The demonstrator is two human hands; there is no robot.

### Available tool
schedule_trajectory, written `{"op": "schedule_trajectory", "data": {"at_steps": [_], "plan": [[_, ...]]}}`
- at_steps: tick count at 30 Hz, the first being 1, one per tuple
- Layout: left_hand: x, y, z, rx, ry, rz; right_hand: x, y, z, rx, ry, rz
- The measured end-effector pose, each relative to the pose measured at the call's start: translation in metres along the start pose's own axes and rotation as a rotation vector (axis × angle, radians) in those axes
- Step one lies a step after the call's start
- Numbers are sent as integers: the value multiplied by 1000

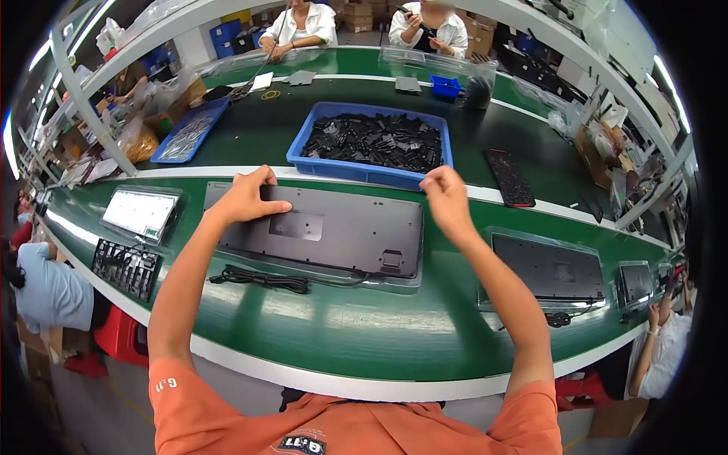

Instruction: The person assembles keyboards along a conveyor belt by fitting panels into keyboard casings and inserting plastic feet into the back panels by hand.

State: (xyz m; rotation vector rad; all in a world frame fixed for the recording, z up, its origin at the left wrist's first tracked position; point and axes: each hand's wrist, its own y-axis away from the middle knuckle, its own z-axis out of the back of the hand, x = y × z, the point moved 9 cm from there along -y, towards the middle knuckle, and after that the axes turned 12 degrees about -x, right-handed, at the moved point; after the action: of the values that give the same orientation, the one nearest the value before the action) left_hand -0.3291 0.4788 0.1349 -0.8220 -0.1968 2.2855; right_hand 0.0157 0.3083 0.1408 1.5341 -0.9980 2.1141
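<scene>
A dark keyboard (345, 227) lies underside up in a clear plastic tray (406, 287) on the green belt in front of me. My left hand (254, 199) grips its far edge near the left end, thumb on the underside and fingers at the rim. The keyboard's coiled black cable (262, 279) rests on the near side. My right hand (447, 201) is just beyond the keyboard's far right corner, by the near rim of the blue bin (364, 173). Its thumb and index finger are pinched together; what they hold, if anything, is hidden. Many small black plastic parts (371, 140) fill the bin.
Another underside-up keyboard (542, 269) sits in a tray at right. At left are a white panel (140, 214) and a black key frame (125, 267). A blue tray of metallic pieces (189, 136) and a dark red-edged slab (508, 178) lie farther back. Co-workers (299, 26) sit around.
</scene>
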Motion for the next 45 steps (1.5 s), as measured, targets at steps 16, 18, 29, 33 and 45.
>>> {"op": "schedule_trajectory", "data": {"at_steps": [16,18,29,33,45], "plan": [[-28,30,-79,-128,-314,-269,42,102,-45,244,609,1056],[-37,44,-78,-158,-333,-281,51,111,-42,251,631,1126],[-29,49,-91,-151,-242,-205,100,115,-270,807,-105,944],[-31,52,-95,-190,-251,-201,85,126,-357,975,-172,757],[-42,45,-102,-46,-240,-184,51,127,-389,1098,35,588]]}}
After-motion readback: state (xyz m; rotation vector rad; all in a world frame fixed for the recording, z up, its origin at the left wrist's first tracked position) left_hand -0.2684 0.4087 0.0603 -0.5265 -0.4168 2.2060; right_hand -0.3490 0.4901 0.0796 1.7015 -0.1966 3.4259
